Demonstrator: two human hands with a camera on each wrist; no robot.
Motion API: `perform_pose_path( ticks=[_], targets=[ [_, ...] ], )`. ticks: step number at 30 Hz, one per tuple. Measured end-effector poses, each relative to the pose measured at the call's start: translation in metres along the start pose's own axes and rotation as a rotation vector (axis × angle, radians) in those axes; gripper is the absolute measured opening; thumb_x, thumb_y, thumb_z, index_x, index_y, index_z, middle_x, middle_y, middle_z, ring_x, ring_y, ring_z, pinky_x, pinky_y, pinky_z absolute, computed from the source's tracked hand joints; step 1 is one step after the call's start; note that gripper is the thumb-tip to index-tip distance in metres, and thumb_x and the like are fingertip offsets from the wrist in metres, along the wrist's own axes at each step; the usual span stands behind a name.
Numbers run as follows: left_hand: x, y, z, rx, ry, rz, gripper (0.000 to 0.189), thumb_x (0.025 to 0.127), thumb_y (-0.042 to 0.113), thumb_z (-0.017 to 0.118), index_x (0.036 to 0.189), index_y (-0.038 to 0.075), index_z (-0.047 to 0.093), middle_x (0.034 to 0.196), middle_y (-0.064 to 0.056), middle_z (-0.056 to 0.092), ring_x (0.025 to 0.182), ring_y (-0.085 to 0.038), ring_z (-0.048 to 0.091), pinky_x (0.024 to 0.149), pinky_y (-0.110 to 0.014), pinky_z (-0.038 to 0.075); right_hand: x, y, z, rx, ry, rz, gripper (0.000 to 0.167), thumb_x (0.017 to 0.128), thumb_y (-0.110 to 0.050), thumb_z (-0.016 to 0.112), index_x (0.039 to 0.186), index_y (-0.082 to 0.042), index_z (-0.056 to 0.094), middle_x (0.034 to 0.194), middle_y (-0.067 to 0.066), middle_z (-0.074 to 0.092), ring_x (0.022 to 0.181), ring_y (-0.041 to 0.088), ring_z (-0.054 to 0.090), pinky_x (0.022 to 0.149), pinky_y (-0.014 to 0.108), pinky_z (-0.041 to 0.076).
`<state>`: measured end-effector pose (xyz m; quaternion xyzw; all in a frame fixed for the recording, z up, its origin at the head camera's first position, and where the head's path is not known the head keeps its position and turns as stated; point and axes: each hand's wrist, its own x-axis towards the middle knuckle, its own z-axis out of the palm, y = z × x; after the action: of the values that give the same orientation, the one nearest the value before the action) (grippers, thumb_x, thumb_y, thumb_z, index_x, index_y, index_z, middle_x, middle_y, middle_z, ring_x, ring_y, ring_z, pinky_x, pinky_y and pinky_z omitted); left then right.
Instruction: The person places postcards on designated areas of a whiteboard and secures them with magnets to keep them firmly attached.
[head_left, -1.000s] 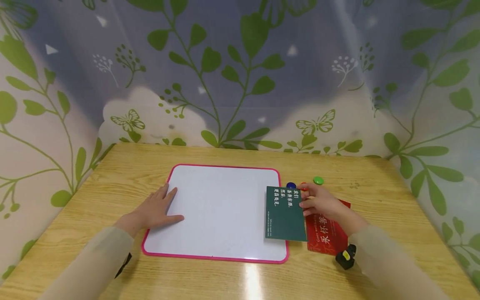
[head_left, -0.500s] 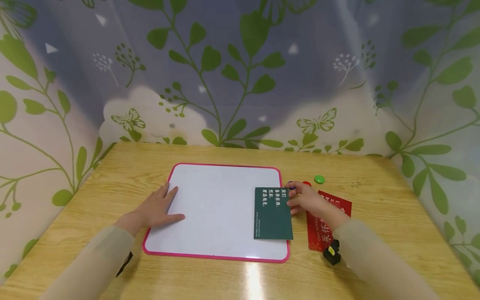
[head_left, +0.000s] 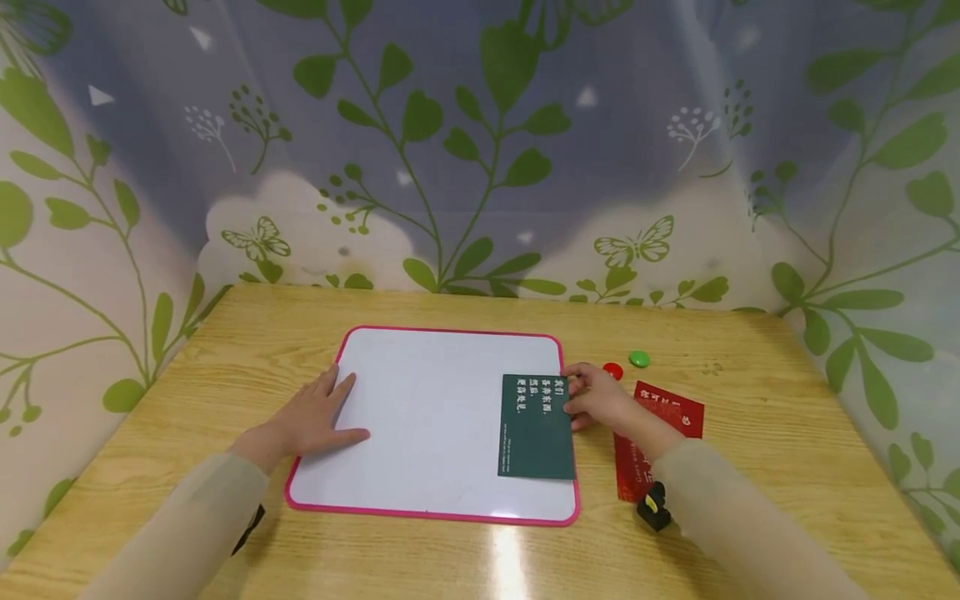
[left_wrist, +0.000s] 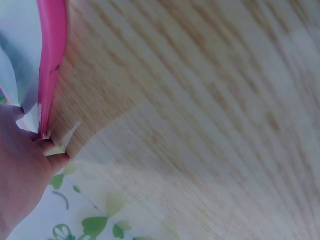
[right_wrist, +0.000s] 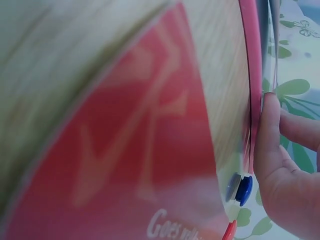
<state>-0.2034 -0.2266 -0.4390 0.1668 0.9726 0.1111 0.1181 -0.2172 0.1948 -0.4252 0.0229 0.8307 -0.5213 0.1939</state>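
Note:
A white whiteboard [head_left: 420, 425] with a pink rim lies on the wooden table. My left hand [head_left: 311, 417] rests spread on its left edge, fingers straight; in the left wrist view, fingers of the left hand [left_wrist: 20, 165] lie by the pink rim. My right hand [head_left: 600, 400] pinches the right edge of a dark green card [head_left: 534, 442] with white lettering, thumb at the edge. The card lies over the right side of the board, roughly in line with the pink rim. In the right wrist view, the right hand [right_wrist: 290, 185] is beside the rim.
A red card [head_left: 663, 408] with pale lettering lies right of the board, partly under the right forearm. Behind it are a red magnet [head_left: 612, 370] and a green magnet [head_left: 639, 358]. A blue magnet [right_wrist: 244, 190] shows in the right wrist view. A patterned curtain [head_left: 480, 167] borders the table.
The right hand has moved left with the green card, bringing it from overhanging the board's right rim to almost wholly over the board. More of the red card shows. The left hand has stayed put.

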Motion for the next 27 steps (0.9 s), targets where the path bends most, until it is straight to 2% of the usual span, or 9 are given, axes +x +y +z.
perform_pose_path(
  ticks=[12,17,22,27],
  targets=[
    [-0.001,0.003,-0.003,-0.011,-0.001,0.005,0.098,0.080,0.063,0.057,0.147,-0.001,0.023,0.151,-0.032,0.012,0.139,-0.049,0.013,0.111,-0.062,0.014,0.000,-0.005,0.005,-0.032,0.014,0.005,0.056,0.083,0.005,0.063,0.134,-0.001,0.040,0.097,0.013,0.043,0.067,0.018,0.055,0.059,0.028,0.056],
    [-0.002,0.001,-0.002,-0.009,0.001,0.005,0.098,0.080,0.062,0.057,0.147,-0.001,0.023,0.152,-0.032,0.011,0.139,-0.050,0.012,0.111,-0.062,0.013,-0.002,-0.007,0.006,-0.101,0.045,-0.012,0.055,0.083,0.000,0.066,0.133,-0.002,0.043,0.101,0.015,0.047,0.071,0.019,0.056,0.060,0.026,0.055],
    [0.000,0.007,-0.004,0.003,0.028,0.019,0.095,0.082,0.062,0.056,0.147,0.000,0.023,0.152,-0.032,0.011,0.138,-0.052,0.010,0.110,-0.065,0.011,-0.005,-0.009,0.002,-0.221,0.089,-0.053,0.051,0.085,-0.009,0.066,0.131,-0.002,0.046,0.108,0.017,0.050,0.087,0.023,0.053,0.065,0.027,0.054],
    [0.005,0.032,-0.006,0.010,0.085,0.063,0.089,0.085,0.058,0.055,0.146,0.000,0.025,0.152,-0.029,0.015,0.139,-0.051,0.012,0.109,-0.065,0.012,-0.008,-0.008,-0.009,-0.361,0.144,-0.090,0.050,0.088,-0.020,0.064,0.131,-0.001,0.047,0.123,0.021,0.051,0.111,0.034,0.050,0.087,0.040,0.052]
  ],
)
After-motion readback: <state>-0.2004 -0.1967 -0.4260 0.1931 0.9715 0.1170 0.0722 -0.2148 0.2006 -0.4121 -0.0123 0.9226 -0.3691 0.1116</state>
